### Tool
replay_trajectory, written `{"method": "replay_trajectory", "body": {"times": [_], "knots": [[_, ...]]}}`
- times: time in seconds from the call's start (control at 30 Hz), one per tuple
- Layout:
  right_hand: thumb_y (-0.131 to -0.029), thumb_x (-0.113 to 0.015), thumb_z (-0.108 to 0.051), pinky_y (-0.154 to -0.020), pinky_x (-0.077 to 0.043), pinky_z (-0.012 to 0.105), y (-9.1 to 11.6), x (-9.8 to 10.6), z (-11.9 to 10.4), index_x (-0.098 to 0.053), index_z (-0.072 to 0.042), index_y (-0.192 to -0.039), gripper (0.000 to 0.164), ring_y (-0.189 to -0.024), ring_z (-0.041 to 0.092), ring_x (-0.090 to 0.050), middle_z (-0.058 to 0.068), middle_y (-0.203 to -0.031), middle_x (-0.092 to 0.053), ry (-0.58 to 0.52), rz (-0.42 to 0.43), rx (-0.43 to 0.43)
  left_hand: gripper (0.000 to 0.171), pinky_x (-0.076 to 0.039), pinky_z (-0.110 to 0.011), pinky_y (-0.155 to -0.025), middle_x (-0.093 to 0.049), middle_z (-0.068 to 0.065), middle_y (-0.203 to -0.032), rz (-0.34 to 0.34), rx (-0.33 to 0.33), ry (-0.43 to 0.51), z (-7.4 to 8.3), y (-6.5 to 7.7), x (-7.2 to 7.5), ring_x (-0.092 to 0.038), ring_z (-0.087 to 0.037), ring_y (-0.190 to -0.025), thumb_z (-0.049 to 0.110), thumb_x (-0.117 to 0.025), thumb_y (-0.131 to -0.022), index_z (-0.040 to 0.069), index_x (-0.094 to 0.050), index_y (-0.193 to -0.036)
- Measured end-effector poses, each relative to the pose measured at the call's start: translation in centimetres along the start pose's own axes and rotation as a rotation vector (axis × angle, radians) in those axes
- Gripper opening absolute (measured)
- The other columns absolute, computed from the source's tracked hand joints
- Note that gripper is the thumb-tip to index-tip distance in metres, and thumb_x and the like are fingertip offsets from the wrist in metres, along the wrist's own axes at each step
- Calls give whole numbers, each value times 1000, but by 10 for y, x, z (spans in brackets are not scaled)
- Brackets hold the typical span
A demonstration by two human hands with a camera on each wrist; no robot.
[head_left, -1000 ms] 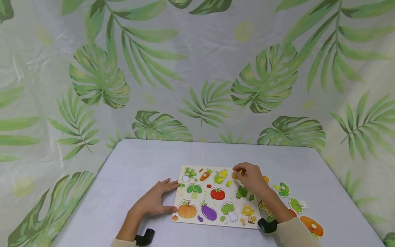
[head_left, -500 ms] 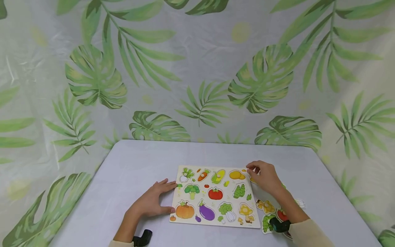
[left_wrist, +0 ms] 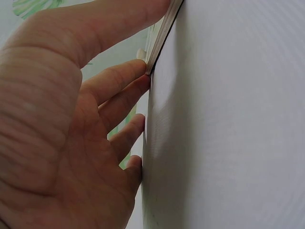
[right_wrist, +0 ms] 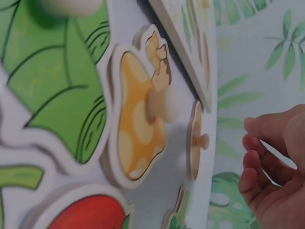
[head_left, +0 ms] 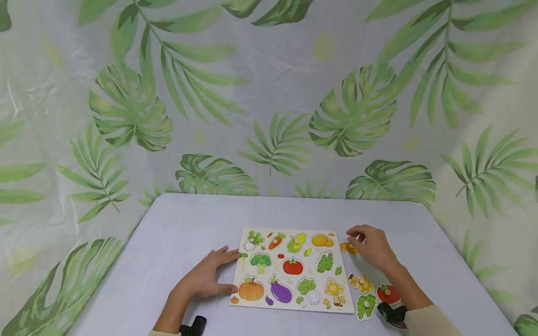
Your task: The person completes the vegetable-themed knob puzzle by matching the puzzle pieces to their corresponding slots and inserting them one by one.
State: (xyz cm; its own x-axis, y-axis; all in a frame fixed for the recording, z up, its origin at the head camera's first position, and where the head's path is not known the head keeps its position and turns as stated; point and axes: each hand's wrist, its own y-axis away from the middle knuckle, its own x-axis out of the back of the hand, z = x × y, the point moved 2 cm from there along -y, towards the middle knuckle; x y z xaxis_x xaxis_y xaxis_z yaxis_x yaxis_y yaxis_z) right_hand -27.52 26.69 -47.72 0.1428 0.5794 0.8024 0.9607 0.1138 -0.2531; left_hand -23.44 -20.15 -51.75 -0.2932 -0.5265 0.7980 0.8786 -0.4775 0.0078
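A wooden vegetable puzzle board [head_left: 273, 284] lies flat on the white table. My left hand [head_left: 206, 275] touches its left edge with thumb and fingertips, fingers mostly straight; in the left wrist view the fingertips [left_wrist: 138, 81] meet the board's corner. Knobbed radish [head_left: 253, 238], carrot [head_left: 277, 241] and corn [head_left: 297, 242] pieces sit in the top row. Right of the board, my right hand [head_left: 374, 245] hovers by an orange potato-like piece [head_left: 348, 248], fingers loosely bent and holding nothing. In the right wrist view that piece [right_wrist: 194, 143] stands apart from the fingertips.
Loose pieces lie right of the board: mushroom [head_left: 361, 283], green leafy-looking stalks [head_left: 365, 306], and tomato [head_left: 387, 294]. The right forearm and black wrist device [head_left: 392, 311] hide others. The table's far edge [head_left: 294, 198] meets a leaf-patterned curtain [head_left: 273, 93].
My right hand has moved right, from over the board's top-right potato picture to beside the loose orange piece. The left hand stays at the board's edge. The head view has shifted slightly.
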Motion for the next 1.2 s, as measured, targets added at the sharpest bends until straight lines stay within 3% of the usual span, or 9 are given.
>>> {"method": "replay_trajectory", "body": {"times": [0.3, 0.6, 1.2], "knots": [[-95, -74, -13, -59, -44, 21, 2, -5, 17, -75, -4, -113, 20, -80, 17, -53, 7, -101, -72, 16, -60, -62, 85, -17, -65, -127, -48, -1, -161, 3, 7, -2, 2, 2, 1, -29, -37, -156, 47, -85, -77, 19, -54, -151], [-93, -75, -12, -62, -42, 25, 3, -10, 27, -79, -9, -110, 17, -81, 18, -50, 1, -95, -69, 53, -132, -86, 86, -17, -66, -127, -47, 0, -161, 0, 33, 9, 4, 2, 1, -28, -36, -156, 47, -86, -76, 21, -54, -151], [-92, -72, -3, -77, -52, 34, 2, -14, 30, -80, -12, -112, 23, -86, 16, -55, 3, -106, -70, 93, -194, 17, 86, -18, -64, -127, -49, 1, -160, 12, 15, -9, 1, 2, -1, -30, -35, -156, 51, -85, -76, 21, -55, -151]]}}
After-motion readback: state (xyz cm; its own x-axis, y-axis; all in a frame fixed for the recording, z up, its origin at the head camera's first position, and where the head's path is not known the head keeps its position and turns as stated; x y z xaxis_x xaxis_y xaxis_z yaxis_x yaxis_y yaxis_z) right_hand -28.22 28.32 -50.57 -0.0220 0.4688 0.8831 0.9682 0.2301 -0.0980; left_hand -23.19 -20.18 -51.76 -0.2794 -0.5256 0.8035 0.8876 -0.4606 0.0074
